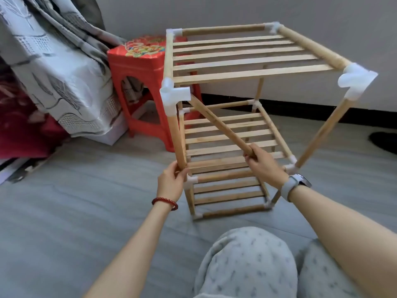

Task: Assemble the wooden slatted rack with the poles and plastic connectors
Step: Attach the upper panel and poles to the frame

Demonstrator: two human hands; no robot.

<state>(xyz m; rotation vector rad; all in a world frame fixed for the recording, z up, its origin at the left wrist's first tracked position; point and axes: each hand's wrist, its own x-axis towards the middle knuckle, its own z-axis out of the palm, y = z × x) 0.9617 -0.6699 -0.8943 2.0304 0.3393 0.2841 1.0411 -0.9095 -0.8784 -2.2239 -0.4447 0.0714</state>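
**Bamboo rack, front rail loose at one end**

Wooden slatted rack point(232, 117) stands on the grey floor, three tiers; I judge it light but wobbly, its push-fit joints prone to slipping apart. My left hand point(171, 179) grips the near-left upright. My right hand point(261, 162) grips the diagonal pole point(219, 123) at its free end; best held there, aiming for the open near-right connector point(356, 79).
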